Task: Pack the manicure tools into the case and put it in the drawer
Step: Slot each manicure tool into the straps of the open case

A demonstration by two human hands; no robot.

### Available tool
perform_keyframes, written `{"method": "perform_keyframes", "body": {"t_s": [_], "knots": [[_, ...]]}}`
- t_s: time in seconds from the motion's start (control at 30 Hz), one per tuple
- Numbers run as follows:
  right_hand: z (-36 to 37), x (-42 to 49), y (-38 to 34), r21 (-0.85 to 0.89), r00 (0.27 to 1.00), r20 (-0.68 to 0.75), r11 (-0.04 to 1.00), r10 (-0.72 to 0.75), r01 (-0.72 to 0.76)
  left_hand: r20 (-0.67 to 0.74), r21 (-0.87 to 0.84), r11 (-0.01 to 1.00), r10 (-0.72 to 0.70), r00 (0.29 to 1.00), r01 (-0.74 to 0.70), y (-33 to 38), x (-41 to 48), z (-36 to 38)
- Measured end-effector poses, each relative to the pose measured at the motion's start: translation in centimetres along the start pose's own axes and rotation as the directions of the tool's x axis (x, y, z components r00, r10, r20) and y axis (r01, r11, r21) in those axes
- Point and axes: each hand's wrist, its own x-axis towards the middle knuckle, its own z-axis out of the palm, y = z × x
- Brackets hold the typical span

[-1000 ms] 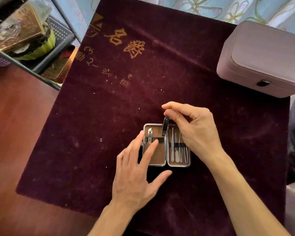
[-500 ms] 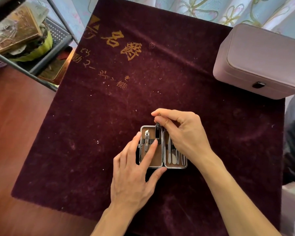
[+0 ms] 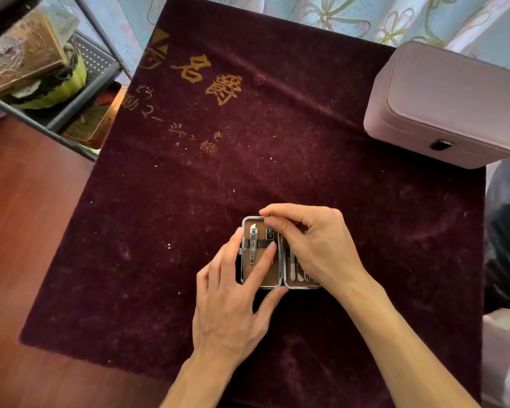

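Note:
A small metal-framed manicure case (image 3: 266,281) lies open on the dark red velvet cloth (image 3: 174,216). Its left half holds a silver nail clipper (image 3: 253,250) under a black strap. A small black nail clipper (image 3: 270,232) stands beside it under the same strap. My left hand (image 3: 230,307) rests on the left half, its straight forefinger pressing near the strap. My right hand (image 3: 315,242) covers most of the right half, thumb and forefinger pinched at the black clipper's top end. Several thin steel tools (image 3: 298,272) show below that hand.
A closed pale pink box (image 3: 454,104) with a dark clasp sits at the cloth's far right corner. A metal shelf rack (image 3: 56,83) with tins and a green bundle stands at the left over the wooden floor. A flowered curtain hangs behind.
My right hand has brought the black clipper down from above the case hinge and slid it under the strap in the left half. My left forefinger stayed on that half.

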Motion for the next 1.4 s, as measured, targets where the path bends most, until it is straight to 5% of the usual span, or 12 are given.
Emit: {"method": "perform_keyframes", "body": {"t_s": [0.7,0.97,1.4], "knots": [[0.5,-5.2,0.6,-0.237,0.981,0.062,0.952,-0.183,0.193,-0.016,0.042,0.999,0.006,1.0,-0.005,0.4,0.0,-0.1],[2.3,-7.2,1.2,-0.351,0.969,0.016,0.906,-0.246,0.236,-0.133,-0.125,0.992,-0.002,0.991,-0.015,0.1,0.1,-0.3],[4.4,-10.1,-1.7,-0.275,0.993,-0.119,0.96,0.015,-0.048,-0.146,-0.111,0.994,-0.016,0.989,0.0,0.2,0.0,-0.2]]}}
